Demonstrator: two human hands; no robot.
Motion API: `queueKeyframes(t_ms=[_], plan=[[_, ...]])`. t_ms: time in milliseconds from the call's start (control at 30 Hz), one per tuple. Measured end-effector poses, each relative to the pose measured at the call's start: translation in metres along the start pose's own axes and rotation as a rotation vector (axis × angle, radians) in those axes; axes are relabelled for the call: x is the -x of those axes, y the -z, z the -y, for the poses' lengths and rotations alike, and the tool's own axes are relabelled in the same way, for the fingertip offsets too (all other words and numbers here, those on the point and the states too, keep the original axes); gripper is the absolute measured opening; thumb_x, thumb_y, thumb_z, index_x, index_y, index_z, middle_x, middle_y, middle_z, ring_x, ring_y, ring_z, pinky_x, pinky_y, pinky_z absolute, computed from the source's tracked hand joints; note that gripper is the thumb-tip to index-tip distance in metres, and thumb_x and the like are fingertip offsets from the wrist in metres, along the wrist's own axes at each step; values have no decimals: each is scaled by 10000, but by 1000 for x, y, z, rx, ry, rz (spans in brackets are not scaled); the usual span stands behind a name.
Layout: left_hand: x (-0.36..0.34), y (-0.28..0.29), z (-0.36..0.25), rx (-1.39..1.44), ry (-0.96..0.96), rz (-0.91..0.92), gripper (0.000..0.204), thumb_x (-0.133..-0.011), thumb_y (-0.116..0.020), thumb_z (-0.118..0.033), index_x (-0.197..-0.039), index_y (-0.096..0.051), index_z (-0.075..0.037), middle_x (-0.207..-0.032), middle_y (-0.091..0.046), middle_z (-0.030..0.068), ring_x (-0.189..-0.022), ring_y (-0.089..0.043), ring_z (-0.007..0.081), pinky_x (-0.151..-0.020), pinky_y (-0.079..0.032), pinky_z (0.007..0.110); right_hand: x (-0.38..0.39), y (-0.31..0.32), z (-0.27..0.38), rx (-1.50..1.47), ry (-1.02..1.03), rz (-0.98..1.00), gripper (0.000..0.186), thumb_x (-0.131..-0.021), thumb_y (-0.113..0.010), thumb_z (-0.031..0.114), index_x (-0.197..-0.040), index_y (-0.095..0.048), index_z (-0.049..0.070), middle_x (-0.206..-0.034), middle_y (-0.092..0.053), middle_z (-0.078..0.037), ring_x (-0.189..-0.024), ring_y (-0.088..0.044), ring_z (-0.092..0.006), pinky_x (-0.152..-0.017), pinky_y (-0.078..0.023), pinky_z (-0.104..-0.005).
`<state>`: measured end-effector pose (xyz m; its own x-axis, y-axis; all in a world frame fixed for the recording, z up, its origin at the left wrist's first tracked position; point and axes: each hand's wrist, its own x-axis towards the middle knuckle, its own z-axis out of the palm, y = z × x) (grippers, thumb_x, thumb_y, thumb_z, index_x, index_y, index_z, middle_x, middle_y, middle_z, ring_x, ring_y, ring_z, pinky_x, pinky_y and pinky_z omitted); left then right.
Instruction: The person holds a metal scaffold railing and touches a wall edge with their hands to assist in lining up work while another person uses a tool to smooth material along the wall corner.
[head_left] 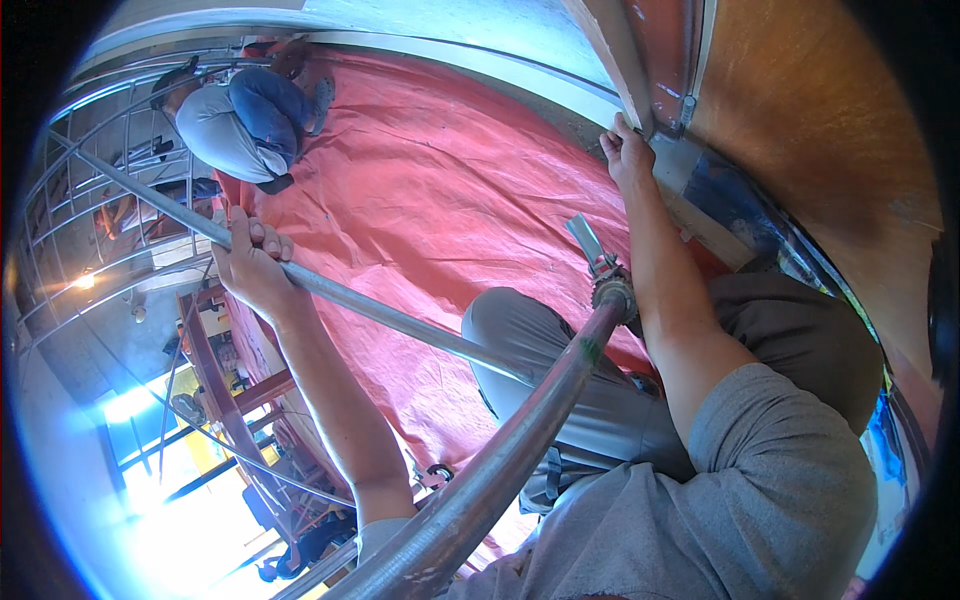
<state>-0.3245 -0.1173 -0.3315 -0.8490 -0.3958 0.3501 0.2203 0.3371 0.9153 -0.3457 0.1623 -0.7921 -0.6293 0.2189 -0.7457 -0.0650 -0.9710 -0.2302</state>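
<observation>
My left hand (252, 258) wraps round a long thin metal pipe (400, 325), which slants from the far left down toward my knees. Out to the right, my right arm reaches forward. Its hand (628, 155) is closed by the lower end of a pale upright edge (612, 60); what lies in the fingers, if anything, cannot be made out. A thicker metal pipe (500, 455) rises from the lower edge in front of my body. On its far end sits a clamp (612, 292) with a flat metal plate (584, 240) sticking up.
Red sheeting (430, 170) covers the floor, wrinkled. Another person (225, 120) crouches at the far left beside a frame of metal bars (95, 190). A brown wooden panel (830, 130) stands close on the right. Dark red beams (225, 400) stand at left, near a bright window (180, 510).
</observation>
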Motion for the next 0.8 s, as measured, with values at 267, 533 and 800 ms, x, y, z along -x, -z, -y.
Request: queueKeyframes(t_ms=[267, 533, 800], plan=[[1, -7, -1, -55, -10, -23, 142, -971, -644, -127, -1004, -540, -36, -669, -437, -9, -470, -393, 71, -387, -310, 238, -11, 7, 4, 21, 19, 26, 237, -878, -803, 180, -1033, -632, 126, -875, -589, 14, -759, -566, -135, -842, -546, -366], [0, 0, -3, -51, 34, -2, 69, -1001, -586, -88, -1007, -538, -40, -656, -417, -17, -451, -352, 55, -383, -314, 227, 5, 1, 5, -2, 20, 4, 230, -847, -827, 149, -960, -627, 156, -829, -586, 28, -737, -559, -122, -801, -545, -355], [2, -3, -8, -35, 13, 14, 104, -1004, -580, -97, -1070, -542, -25, -660, -409, -22, -461, -353, 52, -388, -322, 222, 8, -4, 7, -9, 14, 7, 212, -853, -816, 131, -971, -641, 150, -843, -594, 24, -746, -561, -131, -849, -534, -370]])
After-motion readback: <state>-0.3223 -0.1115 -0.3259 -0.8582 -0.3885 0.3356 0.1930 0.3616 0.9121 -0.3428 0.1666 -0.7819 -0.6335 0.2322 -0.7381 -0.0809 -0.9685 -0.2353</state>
